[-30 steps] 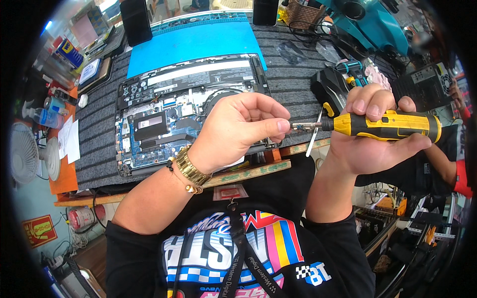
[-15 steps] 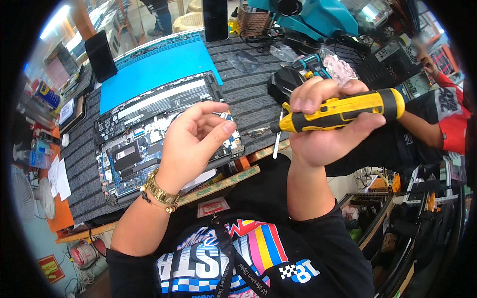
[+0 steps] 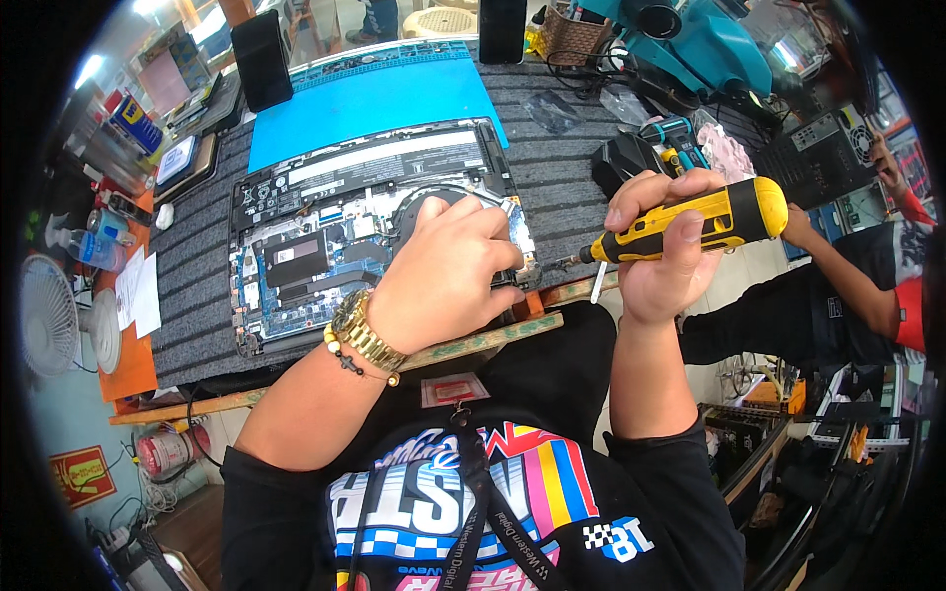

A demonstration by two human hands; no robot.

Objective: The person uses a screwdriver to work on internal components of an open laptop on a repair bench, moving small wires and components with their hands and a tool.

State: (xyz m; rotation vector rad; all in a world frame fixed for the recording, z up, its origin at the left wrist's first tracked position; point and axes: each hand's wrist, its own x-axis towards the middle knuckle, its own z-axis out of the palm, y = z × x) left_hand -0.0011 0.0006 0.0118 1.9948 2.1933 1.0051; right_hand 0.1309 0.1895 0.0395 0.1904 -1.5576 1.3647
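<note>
A laptop chassis (image 3: 350, 248) lies with its inside bare, showing a long black battery (image 3: 370, 175) along the far side and a blue circuit board (image 3: 305, 307) on the near side. Over its right part, my left hand (image 3: 448, 258) has its fingers curled down and the thumb close to them near the right edge; whatever they pinch is hidden. A yellow and black electric screwdriver (image 3: 709, 219) is gripped in my right hand (image 3: 658, 281). Held nearly level, it points left, its bit close to the laptop's near right corner.
Behind the laptop lies a blue work mat (image 3: 384, 103). Two black phones (image 3: 261, 64) stand near the far edge. Right of the mat are a black case (image 3: 623, 163) and a teal cordless tool (image 3: 675, 138). Another person's arm (image 3: 847, 266) reaches in at the right.
My left hand has turned over and lowered onto the laptop's right side, its fingers curling. My right hand has shifted slightly with the screwdriver, its thumb lifting across the handle. The view has shifted left.
</note>
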